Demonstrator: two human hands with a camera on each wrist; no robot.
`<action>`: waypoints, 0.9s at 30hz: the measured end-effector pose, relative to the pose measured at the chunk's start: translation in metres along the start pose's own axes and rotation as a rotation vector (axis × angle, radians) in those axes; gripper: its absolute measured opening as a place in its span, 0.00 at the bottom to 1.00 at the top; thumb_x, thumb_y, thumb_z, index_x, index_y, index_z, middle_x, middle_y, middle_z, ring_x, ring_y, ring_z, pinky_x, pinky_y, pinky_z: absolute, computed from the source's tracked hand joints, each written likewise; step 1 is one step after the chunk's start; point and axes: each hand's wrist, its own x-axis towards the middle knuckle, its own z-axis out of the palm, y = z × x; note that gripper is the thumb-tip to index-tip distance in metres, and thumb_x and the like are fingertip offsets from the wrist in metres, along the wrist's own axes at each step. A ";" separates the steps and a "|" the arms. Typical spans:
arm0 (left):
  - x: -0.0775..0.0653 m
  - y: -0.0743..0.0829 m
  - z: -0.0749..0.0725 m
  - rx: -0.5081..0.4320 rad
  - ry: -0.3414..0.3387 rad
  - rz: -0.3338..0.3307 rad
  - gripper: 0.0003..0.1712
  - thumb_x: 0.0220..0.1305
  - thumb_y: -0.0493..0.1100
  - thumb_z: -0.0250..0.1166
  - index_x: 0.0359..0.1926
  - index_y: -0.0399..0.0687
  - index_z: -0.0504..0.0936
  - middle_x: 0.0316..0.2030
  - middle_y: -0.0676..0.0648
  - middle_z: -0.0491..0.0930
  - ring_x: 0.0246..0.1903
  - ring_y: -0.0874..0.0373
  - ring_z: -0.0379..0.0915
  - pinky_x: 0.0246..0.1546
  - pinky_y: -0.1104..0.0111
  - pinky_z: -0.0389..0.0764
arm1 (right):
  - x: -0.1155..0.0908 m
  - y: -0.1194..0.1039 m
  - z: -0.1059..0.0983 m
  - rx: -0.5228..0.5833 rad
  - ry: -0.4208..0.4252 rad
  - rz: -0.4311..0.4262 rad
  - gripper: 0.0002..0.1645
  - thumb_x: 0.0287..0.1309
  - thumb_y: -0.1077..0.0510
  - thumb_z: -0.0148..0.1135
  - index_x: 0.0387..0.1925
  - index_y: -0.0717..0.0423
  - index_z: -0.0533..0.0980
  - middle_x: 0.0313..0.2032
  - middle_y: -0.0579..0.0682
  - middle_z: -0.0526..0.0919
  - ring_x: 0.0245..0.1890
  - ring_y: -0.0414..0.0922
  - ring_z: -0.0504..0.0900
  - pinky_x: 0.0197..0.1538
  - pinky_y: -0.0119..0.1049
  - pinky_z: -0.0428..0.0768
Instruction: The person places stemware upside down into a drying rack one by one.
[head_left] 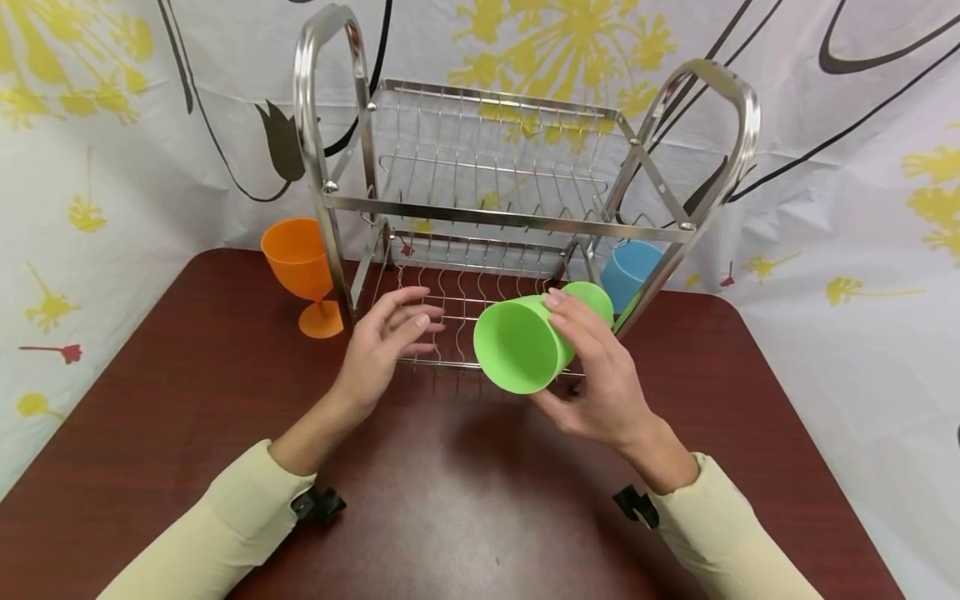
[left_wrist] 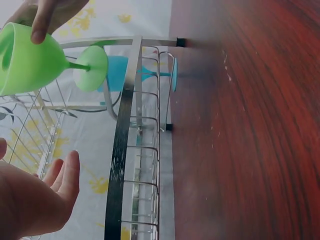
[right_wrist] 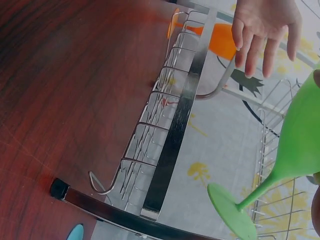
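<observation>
My right hand grips a green plastic goblet by its bowl, fingers over the top and thumb below. The goblet is tilted, its mouth toward me and its round foot toward the rack. To its left, my left hand hangs in front of the rack with fingers extended and nothing in them. Both hands are before the lower tier of a two-tier metal dish rack. In the right wrist view, the goblet's stem and foot show plainly, while part of the bowl is cut off.
An orange goblet stands at the rack's left side. On the right side is a blue goblet, partly behind the rack's leg. The rack stands on a dark red wooden table, with a white patterned cloth behind.
</observation>
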 end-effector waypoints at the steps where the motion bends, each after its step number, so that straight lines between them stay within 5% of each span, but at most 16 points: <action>1: 0.000 0.000 0.001 -0.011 -0.007 -0.011 0.23 0.70 0.37 0.54 0.64 0.37 0.67 0.53 0.30 0.77 0.49 0.40 0.79 0.46 0.54 0.82 | 0.001 0.000 0.001 -0.007 -0.005 -0.005 0.36 0.53 0.48 0.68 0.52 0.71 0.68 0.57 0.66 0.75 0.61 0.60 0.73 0.66 0.48 0.69; 12: 0.000 0.003 0.011 -0.152 -0.061 -0.141 0.24 0.70 0.39 0.54 0.65 0.37 0.66 0.54 0.32 0.77 0.53 0.36 0.75 0.49 0.51 0.80 | 0.001 0.003 0.008 -0.074 -0.066 -0.059 0.34 0.47 0.54 0.67 0.53 0.70 0.71 0.56 0.66 0.76 0.58 0.64 0.74 0.65 0.51 0.69; 17: -0.002 0.005 0.015 -0.189 -0.079 -0.196 0.24 0.71 0.40 0.53 0.65 0.38 0.65 0.56 0.33 0.76 0.49 0.47 0.79 0.50 0.51 0.80 | 0.000 0.005 0.014 -0.118 -0.101 -0.101 0.35 0.42 0.57 0.68 0.54 0.70 0.71 0.57 0.66 0.76 0.59 0.64 0.73 0.63 0.55 0.70; 27: -0.004 0.004 0.018 -0.245 -0.089 -0.272 0.25 0.71 0.42 0.53 0.65 0.39 0.65 0.53 0.38 0.76 0.48 0.48 0.78 0.49 0.49 0.80 | -0.003 0.008 0.023 -0.169 -0.150 -0.166 0.29 0.49 0.59 0.62 0.54 0.67 0.73 0.58 0.64 0.76 0.59 0.63 0.74 0.64 0.56 0.68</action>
